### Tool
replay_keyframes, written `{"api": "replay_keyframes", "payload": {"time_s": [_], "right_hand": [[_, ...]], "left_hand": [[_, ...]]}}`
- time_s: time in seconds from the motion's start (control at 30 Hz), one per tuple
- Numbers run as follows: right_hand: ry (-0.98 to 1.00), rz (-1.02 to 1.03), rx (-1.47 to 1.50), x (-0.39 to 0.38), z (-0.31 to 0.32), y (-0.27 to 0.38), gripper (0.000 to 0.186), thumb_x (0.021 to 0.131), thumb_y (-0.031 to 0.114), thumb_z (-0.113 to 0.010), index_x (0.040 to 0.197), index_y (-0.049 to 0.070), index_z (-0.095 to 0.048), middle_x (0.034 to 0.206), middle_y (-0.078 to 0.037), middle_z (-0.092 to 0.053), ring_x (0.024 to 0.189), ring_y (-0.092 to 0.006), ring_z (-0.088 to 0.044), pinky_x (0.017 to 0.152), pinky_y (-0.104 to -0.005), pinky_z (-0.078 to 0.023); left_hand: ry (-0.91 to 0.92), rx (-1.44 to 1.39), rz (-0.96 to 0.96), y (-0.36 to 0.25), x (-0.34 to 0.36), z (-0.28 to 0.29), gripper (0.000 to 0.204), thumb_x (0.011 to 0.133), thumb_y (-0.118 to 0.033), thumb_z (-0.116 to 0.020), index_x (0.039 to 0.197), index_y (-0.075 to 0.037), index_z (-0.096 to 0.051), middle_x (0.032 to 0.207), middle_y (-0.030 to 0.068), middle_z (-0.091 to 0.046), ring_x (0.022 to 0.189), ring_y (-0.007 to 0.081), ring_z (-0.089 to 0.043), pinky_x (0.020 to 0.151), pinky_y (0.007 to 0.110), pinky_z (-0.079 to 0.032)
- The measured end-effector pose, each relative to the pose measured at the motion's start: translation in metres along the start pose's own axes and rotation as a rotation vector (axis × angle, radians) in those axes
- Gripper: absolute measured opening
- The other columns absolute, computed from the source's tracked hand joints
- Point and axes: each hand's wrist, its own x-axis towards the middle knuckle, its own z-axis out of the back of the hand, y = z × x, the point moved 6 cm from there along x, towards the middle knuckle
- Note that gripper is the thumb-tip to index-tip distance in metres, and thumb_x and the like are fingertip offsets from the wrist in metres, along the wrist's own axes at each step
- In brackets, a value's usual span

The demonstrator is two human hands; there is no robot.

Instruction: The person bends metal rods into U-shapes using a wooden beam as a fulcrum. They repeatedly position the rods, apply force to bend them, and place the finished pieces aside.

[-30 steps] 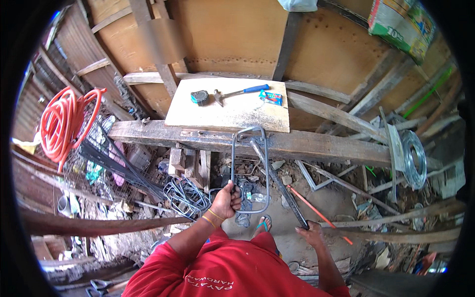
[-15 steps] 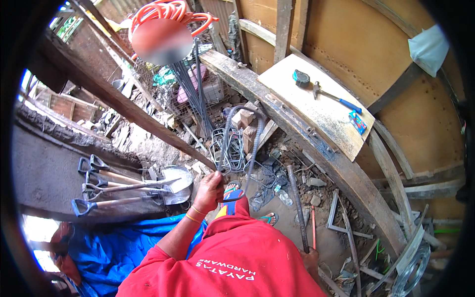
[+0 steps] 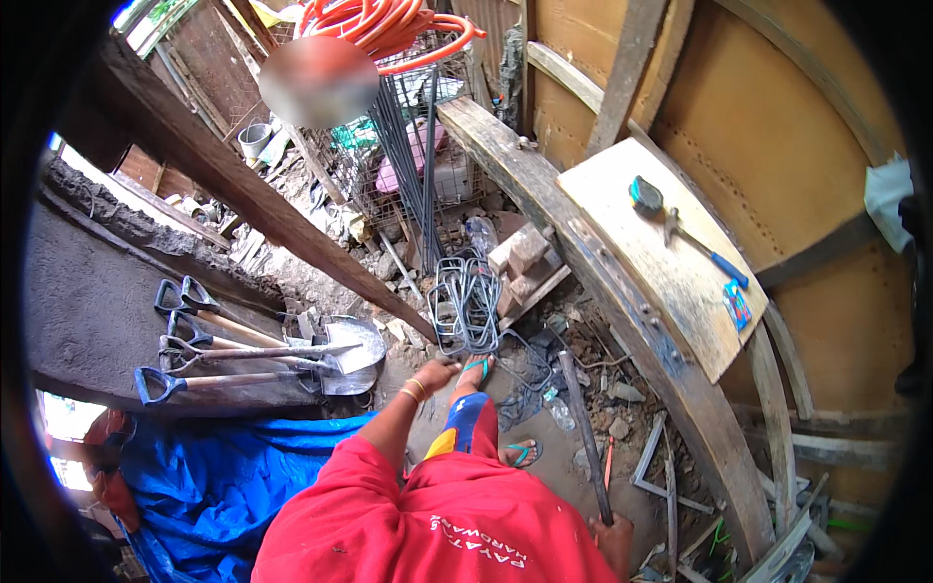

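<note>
My left hand (image 3: 436,375) is stretched forward beside my left foot, its fingers apart with nothing seen in them. Just beyond it lies a pile of bent steel stirrups (image 3: 468,306), rectangular rebar loops heaped on the ground. My right hand (image 3: 610,537) is closed round the lower end of a long dark metal bar (image 3: 586,437). The bar slants up and away from it, over the rubble on my right. Part of my right hand is hidden beside my red shirt.
Several shovels (image 3: 272,361) lie at the left above a blue tarp (image 3: 224,476). A wooden post (image 3: 282,228) slants overhead. On the right, a thick beam (image 3: 622,296) bears a board (image 3: 671,262) with a tape measure (image 3: 645,196) and a hammer (image 3: 705,251). Straight rebars (image 3: 408,165) lean ahead.
The bent stirrup my left hand held up has been let go and is among the pile. That hand has moved slightly right. My right hand keeps its hold on the bar.
</note>
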Motion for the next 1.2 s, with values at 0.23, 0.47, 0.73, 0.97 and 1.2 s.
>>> {"api": "replay_keyframes", "payload": {"time_s": [0.23,0.47,0.73,0.97,1.2], "right_hand": [[0.104,-0.323,0.386,0.019,-0.002,0.141,0.037,0.094,0.032,-0.069,0.098,-0.005,-0.065,0.081,-0.013,-0.067,0.070,-0.0229,-0.062,0.067,-0.0370,-0.049],[-0.151,0.182,-0.109,0.132,0.072,0.307,0.040,0.101,0.035,-0.057,0.111,-0.003,-0.068,0.101,-0.027,-0.069,0.096,-0.0412,-0.065,0.086,-0.0445,-0.049],[-0.010,-0.225,-0.492,0.171,0.081,0.293,0.053,0.098,0.048,-0.058,0.123,0.002,-0.068,0.117,-0.029,-0.067,0.110,-0.0475,-0.061,0.097,-0.0506,-0.046],[0.043,-0.255,-0.386,0.159,0.074,0.285,0.047,0.100,0.040,-0.054,0.126,0.001,-0.064,0.123,-0.028,-0.064,0.117,-0.0461,-0.058,0.102,-0.0477,-0.044],[0.054,-0.199,-0.563,0.153,0.063,0.280,0.057,0.099,0.046,-0.055,0.134,0.001,-0.060,0.136,-0.027,-0.059,0.125,-0.0444,-0.055,0.108,-0.0461,-0.042]], "left_hand": [[-0.457,-0.015,-0.086,-0.045,0.097,0.076,0.030,0.095,-0.028,-0.065,0.102,0.001,-0.073,0.093,0.0198,-0.073,0.082,0.0324,-0.069,0.075,0.042,-0.055],[-0.928,-0.134,-0.257,-0.195,0.261,0.298,0.024,0.093,-0.025,-0.066,0.100,-0.003,-0.073,0.099,0.0237,-0.072,0.096,0.0426,-0.069,0.084,0.047,-0.055],[-1.018,-0.032,-0.121,-0.292,0.417,0.450,0.043,0.094,-0.022,-0.062,0.133,-0.005,-0.059,0.120,0.0278,-0.067,0.113,0.0442,-0.065,0.098,0.050,-0.050],[-0.905,0.149,-0.165,-0.320,0.487,0.492,0.038,0.091,-0.021,-0.067,0.126,-0.005,-0.064,0.112,0.0249,-0.071,0.108,0.0431,-0.067,0.092,0.049,-0.053],[-1.039,0.267,-0.280,-0.314,0.443,0.485,0.031,0.092,-0.031,-0.070,0.106,-0.005,-0.069,0.099,0.0248,-0.071,0.097,0.0440,-0.068,0.084,0.051,-0.053]]}}
